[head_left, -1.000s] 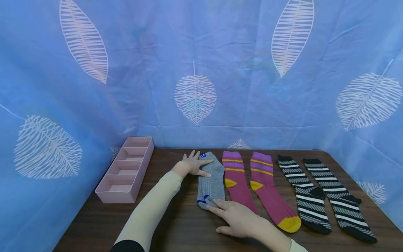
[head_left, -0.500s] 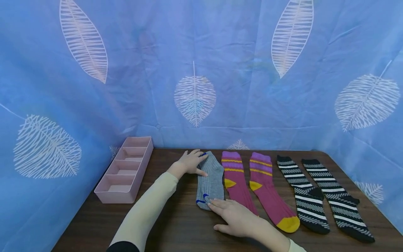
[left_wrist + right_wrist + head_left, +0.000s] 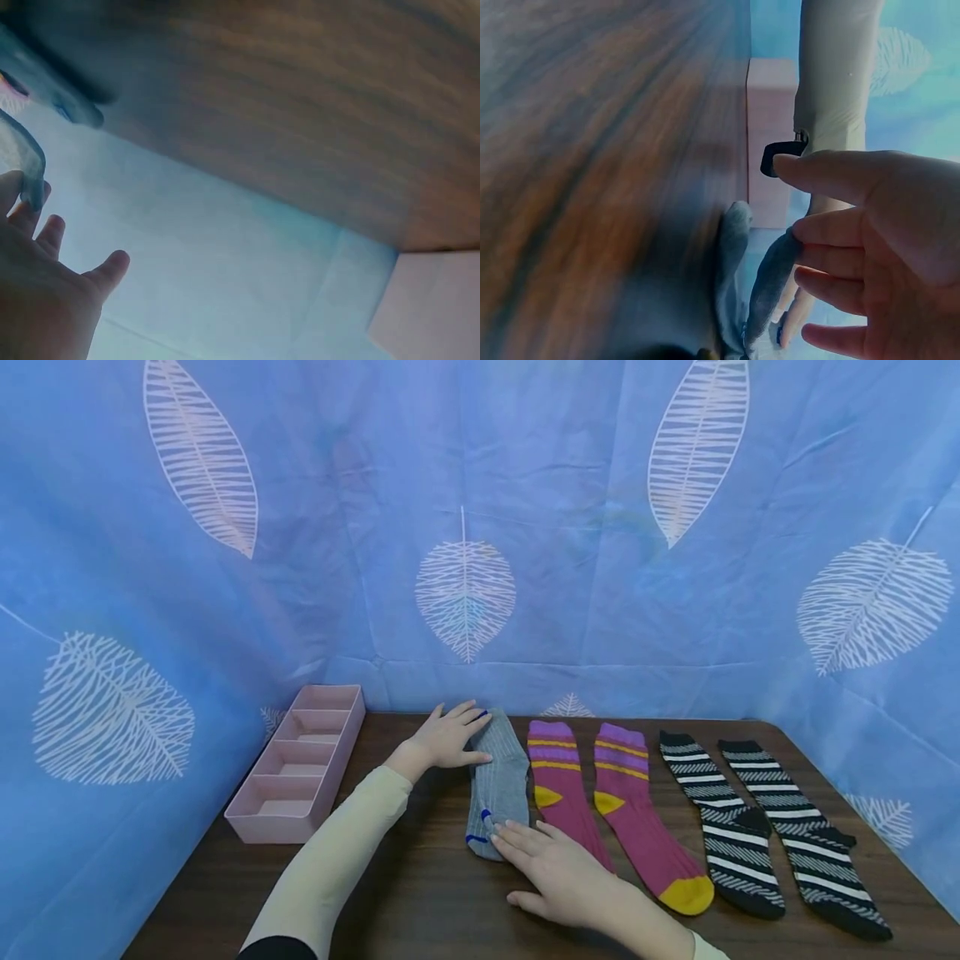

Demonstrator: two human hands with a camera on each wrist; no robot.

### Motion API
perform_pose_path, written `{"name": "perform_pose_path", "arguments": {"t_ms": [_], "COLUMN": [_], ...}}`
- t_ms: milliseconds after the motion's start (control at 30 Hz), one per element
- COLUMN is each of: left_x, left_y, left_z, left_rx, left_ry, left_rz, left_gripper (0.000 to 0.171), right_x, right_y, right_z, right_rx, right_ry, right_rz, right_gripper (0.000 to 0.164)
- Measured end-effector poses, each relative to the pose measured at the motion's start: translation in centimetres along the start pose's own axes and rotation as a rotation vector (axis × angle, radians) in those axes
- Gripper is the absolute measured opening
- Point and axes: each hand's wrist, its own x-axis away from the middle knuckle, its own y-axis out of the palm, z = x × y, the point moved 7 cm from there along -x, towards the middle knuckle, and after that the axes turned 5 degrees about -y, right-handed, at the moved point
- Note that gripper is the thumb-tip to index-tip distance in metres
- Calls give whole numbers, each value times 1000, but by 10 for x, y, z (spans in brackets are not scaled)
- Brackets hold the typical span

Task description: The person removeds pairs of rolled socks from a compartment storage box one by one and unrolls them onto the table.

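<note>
In the head view two grey socks [image 3: 501, 781] with blue marks lie one over the other. My left hand [image 3: 442, 739] is at the cuff end, and the left wrist view shows the cuff edge of the upper grey sock [image 3: 28, 161] caught between two fingers. At the toe end is my right hand [image 3: 551, 868], its fingers rather straight and its thumb apart. In the right wrist view the upper grey sock [image 3: 771, 285] is raised off the lower one, its toe at my right hand's [image 3: 877, 247] fingertips, seemingly pinched between them.
A pink divided box [image 3: 296, 768] stands left on the dark wooden table [image 3: 427, 893]. Right of the grey socks lie two maroon socks [image 3: 648, 835] with yellow heels, then two black-and-white striped socks [image 3: 735, 827]. A blue leaf-print cloth [image 3: 555, 585] hangs behind.
The upper grey sock's cuff has risen and shifted slightly left and away with my left hand. Its toe has lifted a little with my right hand. The other socks stay put.
</note>
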Motion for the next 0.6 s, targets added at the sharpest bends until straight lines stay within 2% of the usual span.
{"name": "perform_pose_path", "arguments": {"t_ms": [200,400,600], "left_x": [7,18,30], "left_y": [-14,-23,-29], "left_z": [-10,-26,-44], "left_rx": [0,-7,7], "left_ry": [-17,-39,-72], "left_rz": [6,16,30], "left_gripper": [85,85,85], "right_x": [-8,-21,-39], "right_y": [-6,-9,-6], "right_z": [-7,-17,-28], "right_rx": [74,164,157], "right_ry": [-9,-15,-46], "right_rz": [19,81,93], "right_gripper": [67,71,73]}}
